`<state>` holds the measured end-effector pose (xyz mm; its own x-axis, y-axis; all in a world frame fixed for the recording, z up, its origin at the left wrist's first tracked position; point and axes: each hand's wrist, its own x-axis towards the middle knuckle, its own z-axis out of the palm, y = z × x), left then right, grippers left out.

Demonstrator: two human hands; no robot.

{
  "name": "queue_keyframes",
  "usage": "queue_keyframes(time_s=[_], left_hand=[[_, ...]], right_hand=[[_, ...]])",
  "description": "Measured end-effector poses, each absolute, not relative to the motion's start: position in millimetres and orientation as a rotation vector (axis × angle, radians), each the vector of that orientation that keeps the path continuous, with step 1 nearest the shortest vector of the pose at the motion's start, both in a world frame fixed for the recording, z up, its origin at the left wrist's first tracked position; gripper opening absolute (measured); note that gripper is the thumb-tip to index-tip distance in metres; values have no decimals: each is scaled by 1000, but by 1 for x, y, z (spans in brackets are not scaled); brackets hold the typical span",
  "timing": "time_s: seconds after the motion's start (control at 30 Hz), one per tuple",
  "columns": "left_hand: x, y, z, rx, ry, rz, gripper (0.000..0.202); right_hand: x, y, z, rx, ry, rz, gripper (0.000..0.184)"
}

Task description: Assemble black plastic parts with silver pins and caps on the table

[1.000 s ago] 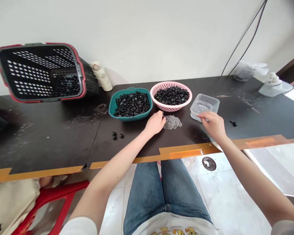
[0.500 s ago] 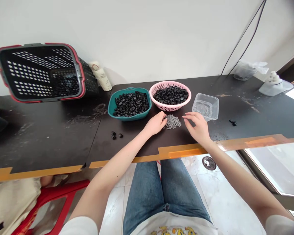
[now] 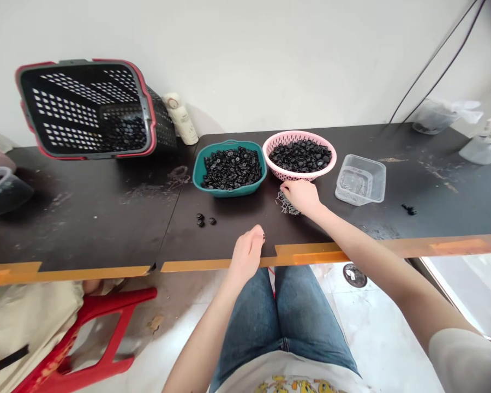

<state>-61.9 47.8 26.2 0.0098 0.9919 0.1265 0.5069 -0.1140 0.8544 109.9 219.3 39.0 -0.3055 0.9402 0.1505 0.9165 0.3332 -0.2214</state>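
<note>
Table (image 3: 85, 218): dark and scuffed, with orange tape along its front edge.
Crate (image 3: 85, 109): black with a red rim, tipped on its side at the back left.
Teal basket (image 3: 229, 192): full of black parts, just beside the pink one.
Pink basket (image 3: 298, 174): also full of black parts.
Clear tub (image 3: 360, 180): stood right of the pink basket.
Right hand (image 3: 305, 195): fingers bent down onto the metal pile — a pinch could not be told.
Left hand (image 3: 247, 255): at the table's front edge, fingers pressed together, with a dark speck at the tips.
Metal pile (image 3: 281, 201): small grey pieces in front of the pink basket.
Loose black parts (image 3: 204, 220): three, left of both hands.
</note>
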Motion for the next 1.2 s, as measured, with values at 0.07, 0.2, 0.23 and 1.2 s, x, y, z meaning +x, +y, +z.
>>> queue_keyframes(time_s=[0.07, 0.2, 0.23, 1.2], left_hand=[[-63, 47, 22, 1667, 1583, 1060, 40], [-65, 49, 15, 1662, 1580, 1113, 28], [-65, 49, 14, 1675, 1558, 1132, 23], [-48, 15, 5, 1019, 1070, 1683, 20]], right_hand=[[102, 222, 39, -1726, -2352, 120, 26], [96, 224, 38, -1837, -2303, 125, 25], [96, 224, 39, -1855, -2290, 139, 24], [115, 58, 50, -967, -1668, 1317, 5]])
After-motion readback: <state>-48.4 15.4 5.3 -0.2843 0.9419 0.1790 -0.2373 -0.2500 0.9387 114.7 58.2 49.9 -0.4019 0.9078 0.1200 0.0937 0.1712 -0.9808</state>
